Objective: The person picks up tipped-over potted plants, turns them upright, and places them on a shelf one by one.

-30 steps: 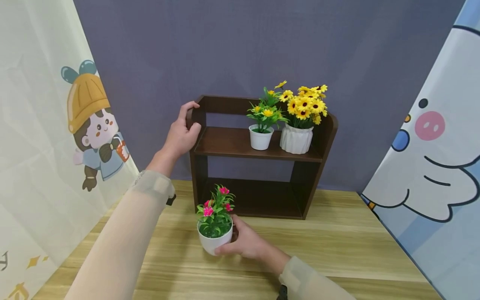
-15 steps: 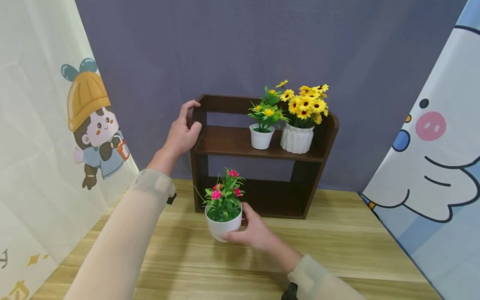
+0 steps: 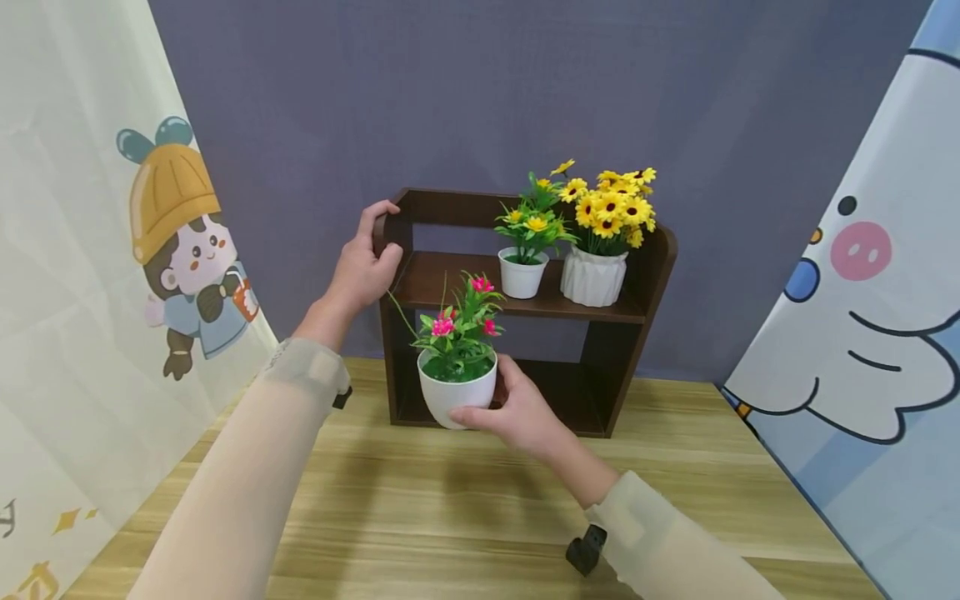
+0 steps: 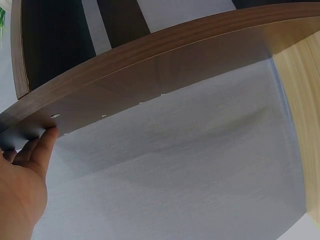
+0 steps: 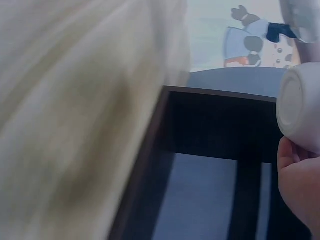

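Note:
My right hand (image 3: 517, 412) grips a white round pot (image 3: 457, 392) by its right side, thumb in front. Pink flowers and green leaves (image 3: 465, 329) grow from it. In the head view the pot overlaps the front of the dark brown two-tier shelf (image 3: 457, 283); its round base (image 5: 291, 100) shows in the right wrist view. My left hand (image 3: 363, 267) holds the upper left side panel of the shelf, and its fingers (image 4: 45, 150) lie against the panel's outer face in the left wrist view.
On the upper tier stand a small white pot (image 3: 521, 277) with yellow flowers and a ribbed white pot (image 3: 592, 279) of yellow daisies, side by side at the right. The shelf stands on a wooden table (image 3: 420, 517) before a grey-blue cloth (image 3: 480, 92). Printed cloths hang at both sides.
My right hand has raised the pot of pink flowers up and to the right, from low over the table to before the shelf. My left hand keeps its place on the shelf.

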A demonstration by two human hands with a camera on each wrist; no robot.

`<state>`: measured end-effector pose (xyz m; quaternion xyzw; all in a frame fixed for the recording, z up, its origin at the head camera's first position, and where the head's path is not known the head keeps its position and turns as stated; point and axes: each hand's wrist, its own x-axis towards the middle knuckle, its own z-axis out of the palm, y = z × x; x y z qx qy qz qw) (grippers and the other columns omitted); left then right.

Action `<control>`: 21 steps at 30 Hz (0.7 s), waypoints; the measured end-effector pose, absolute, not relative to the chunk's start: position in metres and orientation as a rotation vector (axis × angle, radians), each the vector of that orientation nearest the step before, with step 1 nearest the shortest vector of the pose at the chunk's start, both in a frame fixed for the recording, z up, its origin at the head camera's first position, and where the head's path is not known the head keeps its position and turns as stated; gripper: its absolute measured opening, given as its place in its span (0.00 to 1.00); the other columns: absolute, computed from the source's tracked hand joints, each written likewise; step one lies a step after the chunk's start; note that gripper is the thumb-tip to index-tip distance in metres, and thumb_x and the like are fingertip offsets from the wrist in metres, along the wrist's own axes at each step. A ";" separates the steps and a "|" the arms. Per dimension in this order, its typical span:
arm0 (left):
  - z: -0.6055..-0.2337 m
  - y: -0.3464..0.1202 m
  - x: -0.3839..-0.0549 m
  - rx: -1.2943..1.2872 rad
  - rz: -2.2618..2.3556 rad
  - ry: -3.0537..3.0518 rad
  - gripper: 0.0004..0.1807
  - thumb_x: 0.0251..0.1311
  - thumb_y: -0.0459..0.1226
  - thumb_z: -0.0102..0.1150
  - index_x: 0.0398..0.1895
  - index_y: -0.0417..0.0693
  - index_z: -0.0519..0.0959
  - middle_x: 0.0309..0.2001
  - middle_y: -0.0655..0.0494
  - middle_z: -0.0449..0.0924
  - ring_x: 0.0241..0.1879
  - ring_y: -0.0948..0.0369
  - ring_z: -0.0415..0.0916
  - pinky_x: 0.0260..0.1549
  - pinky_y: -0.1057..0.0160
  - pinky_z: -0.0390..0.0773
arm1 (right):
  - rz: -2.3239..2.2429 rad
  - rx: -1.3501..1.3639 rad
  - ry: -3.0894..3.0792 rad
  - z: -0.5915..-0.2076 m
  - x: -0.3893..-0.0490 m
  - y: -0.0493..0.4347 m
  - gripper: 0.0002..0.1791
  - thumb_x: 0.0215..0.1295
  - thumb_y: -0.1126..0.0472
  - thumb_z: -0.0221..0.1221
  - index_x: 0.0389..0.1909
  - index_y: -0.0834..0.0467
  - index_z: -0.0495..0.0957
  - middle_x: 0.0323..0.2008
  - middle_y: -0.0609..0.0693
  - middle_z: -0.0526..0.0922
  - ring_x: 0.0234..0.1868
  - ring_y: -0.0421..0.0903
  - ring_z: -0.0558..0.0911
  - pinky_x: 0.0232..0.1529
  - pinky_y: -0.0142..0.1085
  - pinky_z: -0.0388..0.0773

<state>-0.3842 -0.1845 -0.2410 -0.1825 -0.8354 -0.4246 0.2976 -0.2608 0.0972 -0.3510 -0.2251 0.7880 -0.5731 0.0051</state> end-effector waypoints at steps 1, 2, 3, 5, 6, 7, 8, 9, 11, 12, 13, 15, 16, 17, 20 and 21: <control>-0.241 -0.185 -0.384 -0.487 -1.128 -2.219 0.31 0.75 0.40 0.46 0.78 0.72 0.62 0.28 0.47 0.70 0.27 0.49 0.70 0.29 0.53 0.71 | -1.797 -0.717 2.470 -0.345 -0.261 0.097 0.50 0.60 0.51 0.80 0.78 0.56 0.65 0.67 0.56 0.81 0.62 0.53 0.85 0.62 0.50 0.86; -0.241 -0.185 -0.384 -0.488 -1.127 -2.218 0.31 0.75 0.40 0.46 0.79 0.72 0.62 0.29 0.47 0.70 0.26 0.49 0.70 0.29 0.53 0.72 | -1.799 -0.727 2.474 -0.339 -0.262 0.096 0.50 0.60 0.51 0.80 0.78 0.56 0.65 0.67 0.56 0.81 0.62 0.53 0.85 0.62 0.50 0.86; -0.241 -0.185 -0.384 -0.486 -1.126 -2.215 0.31 0.74 0.40 0.46 0.78 0.71 0.62 0.29 0.47 0.71 0.27 0.49 0.71 0.29 0.53 0.72 | -1.801 -0.731 2.478 -0.333 -0.262 0.096 0.49 0.60 0.52 0.80 0.78 0.56 0.65 0.67 0.56 0.80 0.62 0.53 0.84 0.62 0.50 0.86; -0.241 -0.184 -0.383 -0.488 -1.115 -2.211 0.31 0.74 0.40 0.46 0.78 0.71 0.62 0.29 0.47 0.71 0.28 0.48 0.71 0.30 0.53 0.72 | -1.807 -0.735 2.492 -0.322 -0.263 0.095 0.49 0.60 0.51 0.79 0.78 0.56 0.65 0.66 0.56 0.80 0.62 0.54 0.84 0.62 0.50 0.86; -0.241 -0.184 -0.383 -0.489 -1.111 -2.207 0.31 0.74 0.40 0.47 0.78 0.70 0.62 0.29 0.47 0.71 0.28 0.48 0.72 0.31 0.53 0.72 | -1.809 -0.737 2.501 -0.317 -0.263 0.094 0.49 0.60 0.51 0.79 0.78 0.56 0.65 0.66 0.56 0.80 0.62 0.53 0.84 0.61 0.49 0.86; -0.241 -0.184 -0.383 -0.490 -1.105 -2.207 0.31 0.74 0.40 0.47 0.78 0.70 0.62 0.29 0.47 0.71 0.28 0.48 0.72 0.31 0.53 0.72 | -1.813 -0.737 2.512 -0.312 -0.264 0.093 0.48 0.60 0.50 0.79 0.78 0.56 0.65 0.65 0.56 0.80 0.61 0.54 0.84 0.60 0.49 0.86; -0.240 -0.184 -0.383 -0.490 -1.101 -2.202 0.31 0.74 0.40 0.47 0.78 0.69 0.62 0.28 0.48 0.71 0.29 0.48 0.72 0.32 0.53 0.72 | -1.814 -0.736 2.524 -0.308 -0.266 0.092 0.48 0.61 0.50 0.79 0.78 0.55 0.65 0.65 0.55 0.80 0.62 0.53 0.83 0.60 0.49 0.86; -0.240 -0.184 -0.383 -0.489 -1.098 -2.199 0.31 0.73 0.40 0.48 0.78 0.69 0.63 0.27 0.48 0.70 0.29 0.47 0.72 0.32 0.53 0.72 | -1.819 -0.733 2.531 -0.303 -0.266 0.091 0.49 0.61 0.50 0.79 0.78 0.55 0.65 0.65 0.55 0.80 0.62 0.53 0.83 0.60 0.49 0.86; -0.240 -0.184 -0.384 -0.485 -1.088 -2.196 0.31 0.73 0.40 0.48 0.78 0.68 0.63 0.27 0.50 0.68 0.29 0.48 0.71 0.33 0.53 0.72 | -1.829 -0.722 2.550 -0.295 -0.269 0.088 0.49 0.61 0.49 0.79 0.78 0.54 0.65 0.65 0.54 0.80 0.62 0.53 0.82 0.60 0.49 0.86; -0.240 -0.184 -0.384 -0.482 -1.086 -2.199 0.31 0.73 0.40 0.48 0.78 0.68 0.63 0.27 0.50 0.68 0.29 0.48 0.71 0.33 0.53 0.72 | -1.839 -0.720 2.556 -0.291 -0.270 0.087 0.49 0.61 0.50 0.79 0.78 0.54 0.65 0.65 0.54 0.80 0.61 0.53 0.82 0.59 0.49 0.86; -0.240 -0.184 -0.384 -0.482 -1.084 -2.202 0.31 0.74 0.40 0.47 0.78 0.68 0.62 0.28 0.50 0.68 0.29 0.47 0.70 0.33 0.52 0.71 | -1.847 -0.715 2.565 -0.287 -0.271 0.086 0.49 0.61 0.49 0.79 0.78 0.54 0.65 0.65 0.54 0.80 0.61 0.53 0.82 0.59 0.50 0.86; -0.240 -0.184 -0.384 -0.478 -1.080 -2.203 0.31 0.74 0.40 0.47 0.79 0.68 0.62 0.29 0.49 0.68 0.30 0.47 0.70 0.34 0.52 0.71 | -1.856 -0.708 2.585 -0.282 -0.274 0.083 0.49 0.61 0.48 0.79 0.78 0.55 0.65 0.64 0.54 0.80 0.61 0.53 0.82 0.59 0.50 0.86; -0.241 -0.184 -0.384 -0.477 -1.078 -2.205 0.31 0.74 0.40 0.47 0.79 0.68 0.62 0.30 0.48 0.69 0.31 0.47 0.71 0.35 0.52 0.71 | -1.860 -0.703 2.597 -0.279 -0.275 0.082 0.49 0.61 0.48 0.79 0.78 0.55 0.65 0.64 0.53 0.80 0.60 0.53 0.82 0.58 0.50 0.86; -0.241 -0.184 -0.384 -0.476 -1.081 -2.205 0.31 0.74 0.40 0.48 0.79 0.68 0.62 0.30 0.47 0.70 0.31 0.46 0.71 0.35 0.51 0.71 | -1.868 -0.702 2.602 -0.277 -0.277 0.080 0.48 0.61 0.47 0.78 0.78 0.55 0.65 0.64 0.53 0.80 0.60 0.53 0.83 0.58 0.50 0.86; -0.240 -0.184 -0.384 -0.473 -1.079 -2.202 0.30 0.75 0.40 0.49 0.78 0.69 0.63 0.34 0.42 0.74 0.34 0.44 0.74 0.37 0.50 0.73 | -1.899 -0.697 2.614 -0.273 -0.282 0.077 0.48 0.61 0.47 0.78 0.77 0.56 0.66 0.63 0.54 0.80 0.59 0.53 0.83 0.56 0.49 0.86; -0.240 -0.184 -0.384 -0.472 -1.079 -2.201 0.30 0.75 0.40 0.49 0.78 0.69 0.63 0.35 0.41 0.76 0.35 0.44 0.75 0.38 0.49 0.73 | -1.914 -0.691 2.613 -0.271 -0.283 0.076 0.48 0.62 0.47 0.78 0.77 0.56 0.65 0.63 0.54 0.80 0.59 0.53 0.83 0.57 0.49 0.86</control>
